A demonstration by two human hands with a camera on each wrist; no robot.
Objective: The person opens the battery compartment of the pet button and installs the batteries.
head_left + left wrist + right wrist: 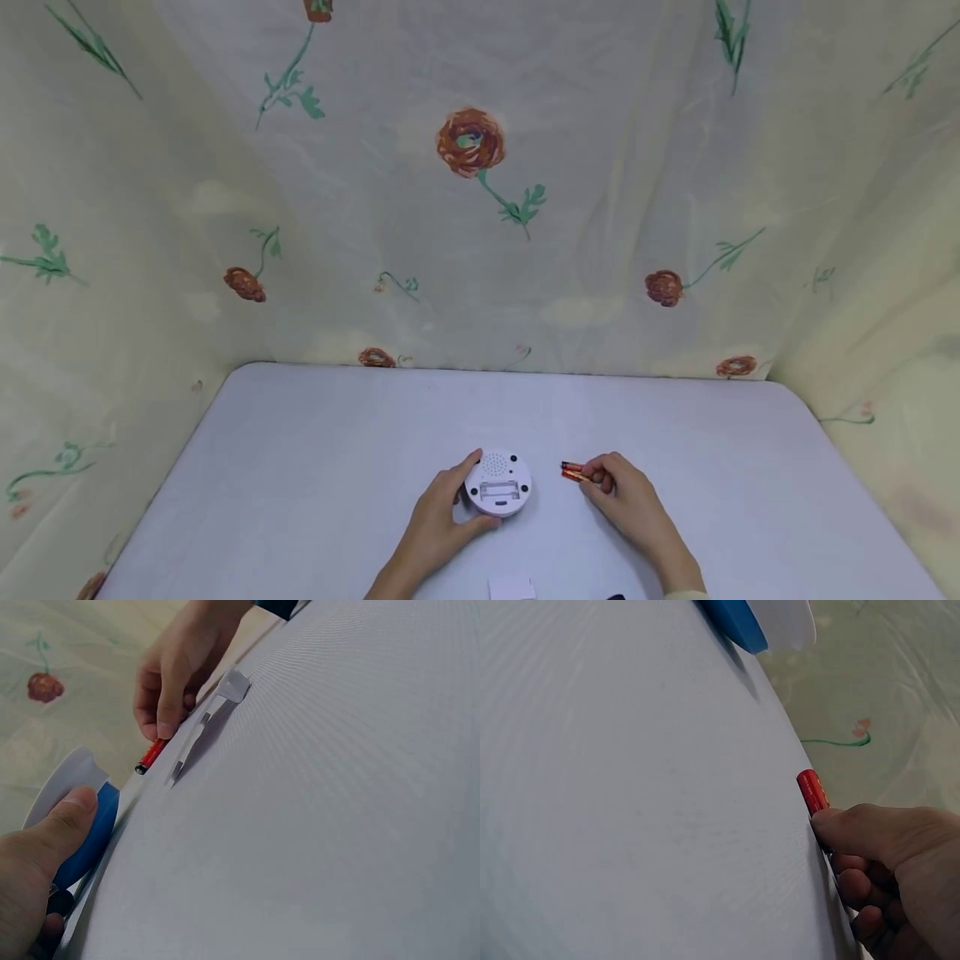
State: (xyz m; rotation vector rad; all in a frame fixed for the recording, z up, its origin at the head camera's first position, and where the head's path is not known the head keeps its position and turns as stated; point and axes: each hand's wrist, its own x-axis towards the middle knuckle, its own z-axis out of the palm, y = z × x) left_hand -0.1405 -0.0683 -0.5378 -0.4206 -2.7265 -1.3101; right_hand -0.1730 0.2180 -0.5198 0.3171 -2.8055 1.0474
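Note:
My left hand [438, 508] grips the rim of a round white device [495, 464], thumb at the near side and fingers at the far side. Its underside faces up, showing speaker holes, small dark feet and an uncovered battery compartment [499, 490] with no battery in it. A blue band [94, 840] runs round the device's side in the left wrist view. To the right, my right hand [630, 504] pinches red batteries [572, 472] between thumb and fingers just over the table. Only one battery [812, 789] shows in the right wrist view.
A small white piece [512, 588] lies at the near edge of view; the left wrist view shows a thin white plastic part [234, 686]. Part of a dark object [617, 597] shows beside it. The white table [337, 433] ends at a flowered cloth [585, 275] behind.

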